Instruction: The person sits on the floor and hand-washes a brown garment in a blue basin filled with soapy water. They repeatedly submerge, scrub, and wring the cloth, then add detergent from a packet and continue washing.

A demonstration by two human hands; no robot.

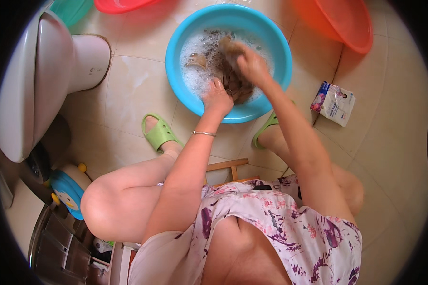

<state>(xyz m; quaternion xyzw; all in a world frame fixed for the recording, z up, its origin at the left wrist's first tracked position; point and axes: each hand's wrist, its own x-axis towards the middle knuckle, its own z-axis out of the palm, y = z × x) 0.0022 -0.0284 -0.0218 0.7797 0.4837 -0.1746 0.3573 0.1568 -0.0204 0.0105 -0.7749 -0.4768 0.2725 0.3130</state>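
Note:
A round blue plastic basin (171, 76) stands on the tiled floor, holding sudsy water and dark brownish wet cloth (237, 83). My left hand (218, 98), below a silver bracelet, rests at the near side of the suds with its fingertips on the cloth's edge; whether it grips the cloth is unclear. Over the right part of the basin, my right hand (252, 67) is closed on a raised, bunched part of the brown cloth, slightly blurred. A lighter tan piece of the cloth (197, 61) pokes out of the foam at the left.
Right of the basin lies a white and blue printed packet (337, 103). An orange-red basin (356, 26) is at the upper right, a red basin (123, 6) and a green basin (71, 10) at the upper left. A white ceramic pedestal fixture (89, 62) stands left. Green slippers (159, 133) flank the near side.

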